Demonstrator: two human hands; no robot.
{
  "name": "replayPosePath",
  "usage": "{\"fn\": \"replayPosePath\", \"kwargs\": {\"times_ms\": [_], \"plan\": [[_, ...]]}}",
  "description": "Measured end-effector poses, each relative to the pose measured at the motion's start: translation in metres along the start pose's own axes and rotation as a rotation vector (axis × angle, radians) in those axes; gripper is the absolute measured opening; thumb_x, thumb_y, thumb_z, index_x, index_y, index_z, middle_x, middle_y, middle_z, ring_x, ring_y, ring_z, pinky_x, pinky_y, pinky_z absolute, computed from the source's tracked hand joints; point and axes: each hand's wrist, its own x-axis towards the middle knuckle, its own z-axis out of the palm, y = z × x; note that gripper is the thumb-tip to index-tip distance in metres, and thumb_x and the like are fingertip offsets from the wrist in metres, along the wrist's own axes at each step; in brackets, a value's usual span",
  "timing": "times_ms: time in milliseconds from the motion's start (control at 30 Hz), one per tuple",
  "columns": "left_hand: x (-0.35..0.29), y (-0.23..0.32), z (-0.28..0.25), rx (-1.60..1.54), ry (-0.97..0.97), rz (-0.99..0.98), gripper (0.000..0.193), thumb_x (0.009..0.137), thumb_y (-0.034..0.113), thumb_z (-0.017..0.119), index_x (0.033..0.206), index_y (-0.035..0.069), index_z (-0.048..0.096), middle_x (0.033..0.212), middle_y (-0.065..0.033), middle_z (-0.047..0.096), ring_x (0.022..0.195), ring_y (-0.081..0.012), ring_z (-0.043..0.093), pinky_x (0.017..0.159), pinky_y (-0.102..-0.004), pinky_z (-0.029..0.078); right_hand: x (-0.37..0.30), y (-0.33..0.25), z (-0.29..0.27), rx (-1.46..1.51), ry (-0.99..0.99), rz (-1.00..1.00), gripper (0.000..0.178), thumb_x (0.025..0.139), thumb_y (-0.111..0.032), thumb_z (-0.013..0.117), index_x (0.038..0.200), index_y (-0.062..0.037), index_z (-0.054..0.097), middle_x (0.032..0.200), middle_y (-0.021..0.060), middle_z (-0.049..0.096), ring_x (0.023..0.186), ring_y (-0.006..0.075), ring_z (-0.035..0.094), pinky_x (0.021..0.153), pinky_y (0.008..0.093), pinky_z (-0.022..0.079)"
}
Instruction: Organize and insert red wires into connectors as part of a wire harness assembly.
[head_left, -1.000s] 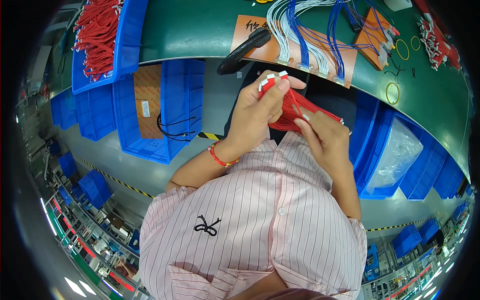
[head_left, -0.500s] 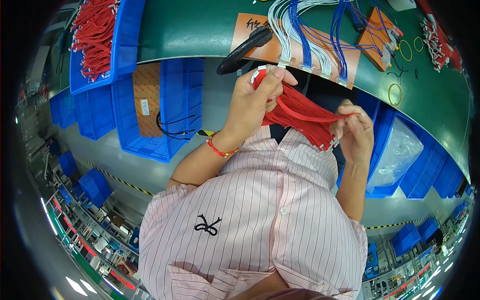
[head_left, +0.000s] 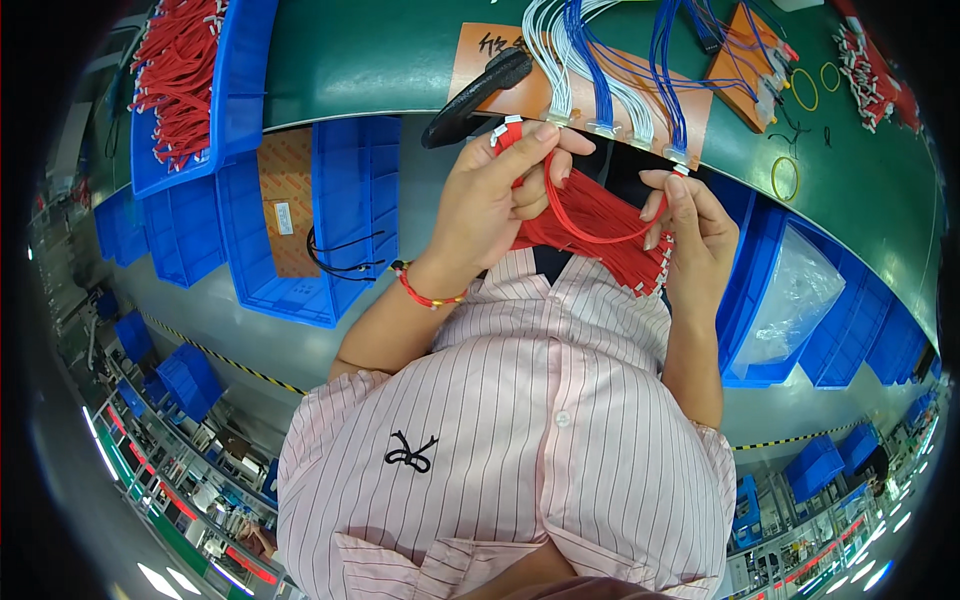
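My left hand (head_left: 497,190) is closed on the ends of several red cables, and small white connectors poke out above its fingers. From that hand a thick bundle of red cables (head_left: 592,222) hangs down toward the right, with white connectors along its lower end. One red cable (head_left: 610,240) sags apart from the rest in a curve between both hands. My right hand (head_left: 697,215) pinches its far end, just below the white connector (head_left: 681,170). The part of the bundle inside my left palm is hidden.
At the green table's (head_left: 370,70) edge lies an orange board (head_left: 485,65) carrying white cables (head_left: 560,60) and blue cables (head_left: 597,75), with a black strap-like piece (head_left: 475,98) beside it. Blue bins (head_left: 345,290) stand below; one at upper left (head_left: 238,125) holds red cables.
My right hand has risen toward the table edge with the cable's end, and its white connector now shows upright. The single cable has gone from nearly straight to a sagging loop.
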Motion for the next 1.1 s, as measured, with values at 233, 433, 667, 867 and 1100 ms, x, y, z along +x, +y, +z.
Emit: {"fn": "replayPosePath", "kwargs": {"times_ms": [233, 433, 667, 867, 1100], "plan": [[-0.011, 0.005, -0.004, -0.169, -0.065, -0.144, 0.043, 0.106, 0.025, 0.039, 0.126, -0.011, 0.054, 0.091, -0.0029, 0.057, 0.044, -0.0007, 0.025, 0.041, -0.0199, 0.019, 0.006, -0.001, 0.002, 0.081, -0.013, 0.068, 0.033, 0.099, -0.025, 0.058, 0.1, 0.005, 0.07, 0.068, 0.0047, 0.061, 0.049, 0.0062, 0.047, 0.048, 0.0202, 0.038], [-0.02, 0.0, -0.008, -0.116, -0.075, -0.132, 0.046, 0.107, 0.027, 0.037, 0.127, -0.011, 0.054, 0.093, -0.0028, 0.058, 0.045, -0.0009, 0.026, 0.041, -0.0193, 0.021, 0.01, 0.002, -0.007, 0.447, -0.13, 0.183, 0.032, 0.099, -0.023, 0.056, 0.1, 0.0054, 0.071, 0.065, 0.0037, 0.059, 0.048, 0.0057, 0.043, 0.049, 0.0204, 0.036], [-0.013, 0.002, -0.001, 0.067, -0.015, -0.045, 0.046, 0.106, 0.028, 0.037, 0.119, -0.01, 0.059, 0.086, -0.0013, 0.058, 0.047, -0.0013, 0.03, 0.041, -0.0191, 0.023, 0.01, 0.008, -0.001, 0.447, -0.078, 0.167, 0.035, 0.1, -0.024, 0.053, 0.106, 0.0065, 0.069, 0.074, 0.0033, 0.063, 0.058, 0.0062, 0.048, 0.058, 0.0207, 0.04], [0.0, 0.005, 0.001, 0.152, -0.065, -0.048, 0.044, 0.105, 0.029, 0.041, 0.109, -0.007, 0.066, 0.074, 0.0008, 0.054, 0.051, -0.0009, 0.034, 0.043, -0.0187, 0.022, 0.006, 0.008, -0.009, 0.285, -0.104, 0.075, 0.034, 0.103, -0.024, 0.048, 0.11, 0.0039, 0.067, 0.093, 0.0063, 0.065, 0.083, 0.0109, 0.058, 0.075, 0.0249, 0.046], [0.01, -0.011, 0.005, 0.158, -0.024, 0.121, 0.04, 0.104, 0.027, 0.044, 0.095, -0.004, 0.067, 0.068, 0.0008, 0.051, 0.058, -0.007, 0.043, 0.056, -0.0253, 0.038, 0.009, 0.044, 0.016, -0.516, -0.17, -0.205, 0.013, 0.093, -0.011, 0.062, 0.101, -0.0011, 0.066, 0.088, 0.0091, 0.062, 0.081, 0.0201, 0.06, 0.075, 0.0311, 0.048]]}}
